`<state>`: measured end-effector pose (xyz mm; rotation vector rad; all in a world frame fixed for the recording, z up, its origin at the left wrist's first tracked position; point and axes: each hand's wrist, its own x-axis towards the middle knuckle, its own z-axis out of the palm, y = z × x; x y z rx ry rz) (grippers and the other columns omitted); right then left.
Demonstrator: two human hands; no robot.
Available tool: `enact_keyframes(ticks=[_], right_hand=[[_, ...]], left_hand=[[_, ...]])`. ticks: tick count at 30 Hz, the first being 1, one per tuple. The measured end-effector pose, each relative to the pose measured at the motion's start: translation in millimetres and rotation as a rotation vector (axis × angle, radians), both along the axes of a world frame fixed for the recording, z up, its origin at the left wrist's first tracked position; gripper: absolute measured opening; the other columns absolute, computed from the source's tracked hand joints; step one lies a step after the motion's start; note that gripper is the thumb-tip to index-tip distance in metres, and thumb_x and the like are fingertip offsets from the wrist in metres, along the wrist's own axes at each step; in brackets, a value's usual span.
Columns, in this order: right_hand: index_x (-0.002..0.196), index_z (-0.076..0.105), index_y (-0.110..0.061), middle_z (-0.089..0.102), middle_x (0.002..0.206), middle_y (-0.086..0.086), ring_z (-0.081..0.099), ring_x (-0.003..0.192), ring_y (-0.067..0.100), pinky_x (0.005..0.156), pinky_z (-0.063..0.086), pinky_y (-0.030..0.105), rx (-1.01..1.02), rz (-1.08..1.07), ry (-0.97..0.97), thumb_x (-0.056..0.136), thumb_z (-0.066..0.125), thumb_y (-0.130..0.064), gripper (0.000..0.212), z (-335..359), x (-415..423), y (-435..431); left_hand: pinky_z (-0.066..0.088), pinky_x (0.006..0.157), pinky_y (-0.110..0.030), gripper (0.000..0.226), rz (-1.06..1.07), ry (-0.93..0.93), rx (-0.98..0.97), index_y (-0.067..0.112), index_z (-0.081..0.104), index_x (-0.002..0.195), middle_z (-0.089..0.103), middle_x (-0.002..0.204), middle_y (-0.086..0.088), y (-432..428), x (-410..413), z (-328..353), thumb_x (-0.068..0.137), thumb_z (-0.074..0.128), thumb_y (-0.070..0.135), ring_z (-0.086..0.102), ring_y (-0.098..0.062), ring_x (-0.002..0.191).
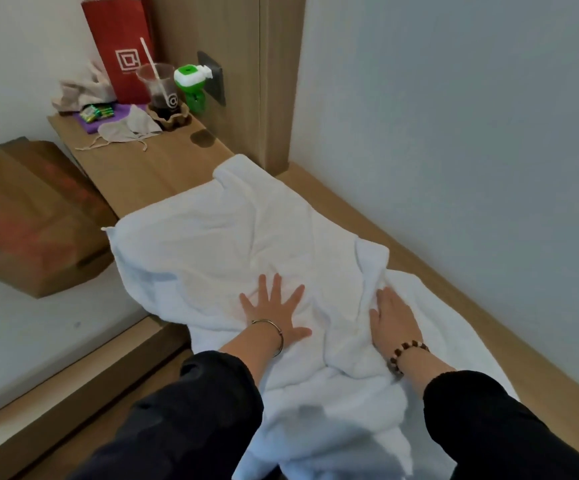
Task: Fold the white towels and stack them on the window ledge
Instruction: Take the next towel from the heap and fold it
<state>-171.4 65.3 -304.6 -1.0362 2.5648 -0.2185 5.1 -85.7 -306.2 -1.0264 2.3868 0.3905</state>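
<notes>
light: soft, even | shadows: faint | edges: bowed (wide-angle) | focus: slightly soft

The towel (218, 237) lies along the ledge (149, 168), from mid-frame to the bottom edge, with the wall (471, 133) to its right. Both hands rest flat on it at lower centre: the left hand (276, 315) left of a raised fold, the right hand (393, 317) against it. At upper left, on the ledge's far end, stand a paper bag (114, 39), a cup (159, 88) before it (a straw inside) and a face mask (125, 128) nearer. A larger bag (35, 216) sits left of the ledge.
</notes>
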Motion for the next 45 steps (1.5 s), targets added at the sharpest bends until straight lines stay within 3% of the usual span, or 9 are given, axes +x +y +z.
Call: enact_keyframes(ticks=[4, 12, 16, 21, 25, 30, 39, 42, 45], right_hand=[[0.152, -0.007, -0.02, -0.016, 0.158, -0.005, -0.01, 0.146, 0.01, 0.118, 0.006, 0.049, 0.271, -0.067, 0.046, 0.101, 0.014, -0.041, 0.059, -14.0, -44.4, 36.4], [0.151, -0.011, -0.016, -0.018, 0.158, 0.003, -0.013, 0.146, 0.018, 0.117, -0.002, 0.052, 0.319, -0.274, -0.021, 0.102, 0.014, -0.037, 0.059, 1.8, -63.1, -2.2], [0.152, -0.006, -0.022, -0.016, 0.159, 0.002, -0.011, 0.146, 0.02, 0.116, -0.002, 0.051, 0.167, -0.031, 0.037, 0.102, 0.015, -0.032, 0.055, 0.4, -15.0, -26.6], [0.15, -0.013, -0.029, -0.023, 0.157, 0.002, -0.016, 0.145, 0.024, 0.114, -0.004, 0.058, 0.341, -0.013, -0.038, 0.099, 0.018, -0.036, 0.06, 2.5, 4.9, -47.3], [0.152, -0.001, -0.013, -0.016, 0.158, 0.01, -0.013, 0.145, 0.029, 0.116, -0.002, 0.053, 0.289, 0.007, 0.133, 0.093, 0.034, -0.015, 0.068, 22.5, 23.7, -108.3], [0.152, 0.001, -0.012, -0.013, 0.158, 0.011, -0.008, 0.146, 0.027, 0.118, 0.003, 0.048, 0.192, 0.184, 0.139, 0.097, 0.035, -0.023, 0.065, 26.3, 64.6, -190.0], [0.149, -0.016, -0.028, -0.027, 0.155, 0.0, -0.019, 0.144, 0.025, 0.11, 0.006, 0.066, 0.355, -0.016, -0.165, 0.085, 0.041, -0.07, 0.096, 11.4, 78.7, -281.0], [0.147, -0.021, -0.029, -0.032, 0.153, 0.0, -0.023, 0.143, 0.027, 0.107, 0.008, 0.069, 0.375, -0.122, -0.231, 0.072, 0.058, -0.074, 0.118, 14.2, 61.8, -293.6], [0.146, -0.025, -0.029, -0.035, 0.152, 0.002, -0.024, 0.142, 0.031, 0.108, 0.01, 0.069, 0.437, -0.164, -0.272, 0.063, 0.07, -0.071, 0.133, 16.8, 49.9, -306.6]], left_hand=[[0.002, 0.106, -0.071, 0.09, 0.002, -0.007, -0.045, 0.046, -0.022, 0.142, -0.032, 0.153, -0.004, -4.0, -7.7, -4.1, 0.079, 0.032, 0.08, -0.031, -0.037, 0.138], [-0.001, 0.109, -0.067, 0.082, -0.065, -0.002, -0.105, 0.039, -0.02, 0.145, -0.032, 0.152, -0.009, 2.2, -17.5, -10.1, 0.084, 0.02, 0.077, -0.03, -0.034, 0.139], [-0.001, 0.111, -0.061, 0.079, -0.141, 0.018, -0.032, 0.041, -0.01, 0.148, -0.027, 0.155, -0.006, -16.0, -18.9, -5.3, 0.086, 0.028, 0.073, -0.023, -0.027, 0.143], [0.008, 0.116, -0.046, 0.066, -0.105, 0.216, 0.014, 0.027, 0.004, 0.152, 0.0, 0.16, -0.001, -49.4, 5.8, 7.4, 0.097, 0.037, 0.045, 0.0, -0.018, 0.147], [0.035, 0.105, -0.05, 0.059, -0.169, 0.511, -0.182, 0.009, 0.045, 0.139, 0.039, 0.146, -0.018, -75.2, 30.4, 12.8, 0.083, 0.061, 0.014, 0.041, -0.038, 0.131], [0.005, 0.117, -0.046, 0.059, 0.027, 0.238, -0.251, 0.022, -0.002, 0.152, -0.009, 0.16, -0.002, -135.3, 62.4, 13.6, 0.101, 0.027, 0.033, -0.009, -0.022, 0.147], [0.0, 0.116, -0.049, 0.058, 0.035, 0.015, -0.12, 0.027, -0.01, 0.151, -0.022, 0.157, 0.002, -243.2, 95.5, -9.1, 0.101, 0.014, 0.046, -0.018, -0.021, 0.145], [0.022, 0.109, -0.046, 0.048, 0.066, 0.123, -0.248, 0.021, 0.036, 0.143, 0.026, 0.152, -0.004, -263.2, 79.3, -8.9, 0.1, 0.022, 0.038, 0.023, -0.027, 0.139], [0.045, 0.073, -0.039, 0.043, 0.118, 0.45, -0.413, 0.013, 0.069, 0.092, 0.061, 0.1, -0.01, -288.9, 57.8, -4.6, 0.08, 0.03, 0.028, 0.059, -0.031, 0.089]])
